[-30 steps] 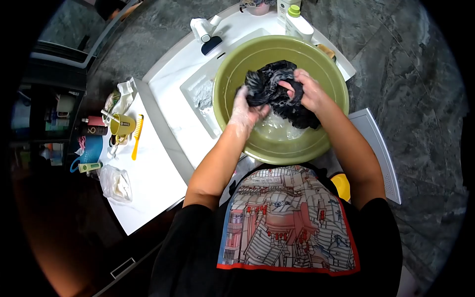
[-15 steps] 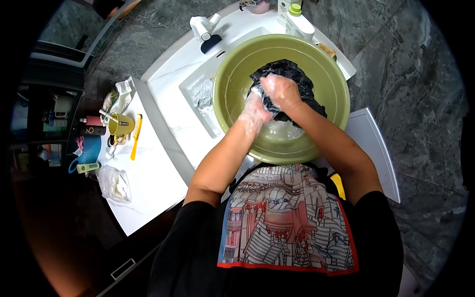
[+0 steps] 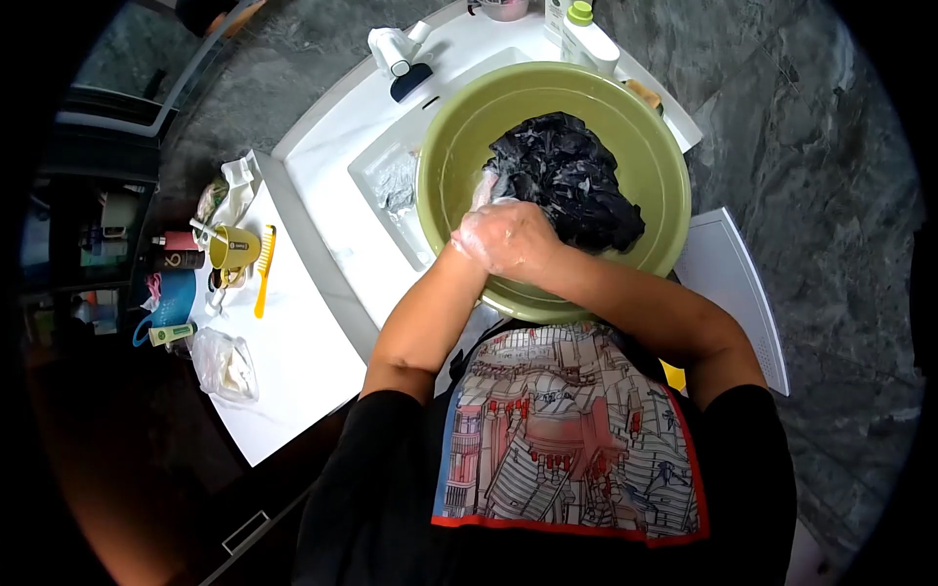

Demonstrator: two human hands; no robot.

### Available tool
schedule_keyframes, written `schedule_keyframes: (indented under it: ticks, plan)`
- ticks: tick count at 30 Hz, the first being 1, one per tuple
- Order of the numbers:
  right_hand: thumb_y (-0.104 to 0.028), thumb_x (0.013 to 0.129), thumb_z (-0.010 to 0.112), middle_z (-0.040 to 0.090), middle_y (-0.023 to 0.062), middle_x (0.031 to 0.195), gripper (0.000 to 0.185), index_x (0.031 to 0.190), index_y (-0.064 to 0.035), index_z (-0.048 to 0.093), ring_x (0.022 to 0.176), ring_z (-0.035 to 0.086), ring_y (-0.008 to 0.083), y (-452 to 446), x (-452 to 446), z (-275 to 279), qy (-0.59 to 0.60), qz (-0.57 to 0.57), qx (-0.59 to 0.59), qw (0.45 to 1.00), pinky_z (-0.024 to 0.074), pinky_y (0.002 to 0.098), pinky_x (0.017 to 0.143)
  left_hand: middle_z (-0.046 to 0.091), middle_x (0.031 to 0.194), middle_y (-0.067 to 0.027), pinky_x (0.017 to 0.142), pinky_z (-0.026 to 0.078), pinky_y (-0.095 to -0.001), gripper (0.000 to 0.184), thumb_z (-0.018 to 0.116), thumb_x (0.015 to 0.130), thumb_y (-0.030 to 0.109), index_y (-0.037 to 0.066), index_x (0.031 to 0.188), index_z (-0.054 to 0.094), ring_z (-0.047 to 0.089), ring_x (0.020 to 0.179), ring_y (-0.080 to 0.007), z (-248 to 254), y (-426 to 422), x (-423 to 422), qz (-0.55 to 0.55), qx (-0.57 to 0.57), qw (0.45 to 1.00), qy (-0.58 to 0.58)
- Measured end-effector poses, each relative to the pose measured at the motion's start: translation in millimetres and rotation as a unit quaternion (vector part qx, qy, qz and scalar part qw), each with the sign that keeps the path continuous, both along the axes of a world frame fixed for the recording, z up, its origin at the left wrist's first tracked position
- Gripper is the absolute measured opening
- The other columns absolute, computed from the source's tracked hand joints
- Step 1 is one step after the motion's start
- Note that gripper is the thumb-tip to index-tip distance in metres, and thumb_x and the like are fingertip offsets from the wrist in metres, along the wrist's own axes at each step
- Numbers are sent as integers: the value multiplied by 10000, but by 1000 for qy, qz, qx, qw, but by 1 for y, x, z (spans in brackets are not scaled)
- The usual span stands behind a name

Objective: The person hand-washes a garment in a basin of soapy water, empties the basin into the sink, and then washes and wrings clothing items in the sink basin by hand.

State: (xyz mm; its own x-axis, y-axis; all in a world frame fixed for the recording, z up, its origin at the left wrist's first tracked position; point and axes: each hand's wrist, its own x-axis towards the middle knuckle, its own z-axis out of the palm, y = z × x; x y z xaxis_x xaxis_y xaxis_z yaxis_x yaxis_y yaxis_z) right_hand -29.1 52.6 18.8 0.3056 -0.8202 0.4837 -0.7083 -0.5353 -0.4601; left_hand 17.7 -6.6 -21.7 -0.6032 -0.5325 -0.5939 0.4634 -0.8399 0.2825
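Green basin sits over a sink in a white counter. Black cloth inside it, bunched wet heap, toward the middle and right, streaks of suds on it.

Right hand reaches across to the left, laid over the left wrist, back of hand up, suds on skin. Its fingers are mostly hidden, so can't tell how tightly they close. Left hand is partly under it, foamy, at the cloth's left edge; can't tell if it is clamped on the fabric or only touching. Hands are together, at the near left part of the basin, forearms crossing its near rim.

Far side: white bottle with green cap just beyond the basin; white fixture with dark end far left of it.

Left: white side shelf carries a yellow comb, yellow mug just left of the comb, and a clear plastic bag nearer, whitish contents. Blue holed container and green-and-white tube at the shelf's left edge.

Right: pale panel beside the right forearm. Person wears black top, printed front with red border.
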Motion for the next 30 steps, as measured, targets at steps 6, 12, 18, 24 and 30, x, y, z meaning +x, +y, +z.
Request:
schedule_keyframes:
  ticks: [6, 12, 18, 24, 30]
  plan:
    - [-346, 877, 522, 659, 136, 880, 294, 889, -84, 655, 802, 635, 258, -65, -93, -44, -28, -161, 231, 959, 485, 350, 729, 661, 1030, -83, 855, 501, -453, 309, 505, 897, 326, 81, 1041, 626, 631, 935, -250, 19, -7, 12, -7, -18, 998, 58]
    - [-280, 851, 641, 631, 56, 1032, 374, 1104, -7, 607, 977, 555, 135, -35, -119, -7, -335, -13, 466, 819, 411, 270, 880, 621, 922, -134, 908, 486, -409, 341, 271, 974, 239, 6, 970, 519, 604, 938, -275, -56, -51, 59, 195, -128, 939, 254]
    - [-114, 868, 579, 579, 105, 1167, 418, 1232, 68, 481, 1111, 524, 163, -30, -109, 2, -608, 79, 441, 655, 400, 285, 966, 624, 1090, -66, 806, 517, -335, 480, 371, 946, 491, 94, 1179, 506, 615, 922, -205, -2, 25, 16, -38, -21, 987, 157]
    - [-53, 845, 547, 501, 110, 1277, 500, 1306, 71, 399, 1144, 507, 182, -23, -114, 27, -548, 88, 401, 729, 398, 295, 983, 525, 1253, -54, 1023, 329, -345, 718, 287, 887, 671, 118, 1328, 412, 473, 1159, -153, 37, 18, 7, -95, -265, 958, -47]
    - [-94, 818, 597, 482, 103, 1302, 536, 1315, 12, 427, 1200, 443, 176, -26, -106, 33, -491, 83, 412, 763, 313, 301, 1036, 468, 1301, -89, 1031, 334, -357, 593, 436, 938, 482, 73, 1359, 349, 454, 1193, -196, 65, 42, 1, -58, -326, 943, -25]
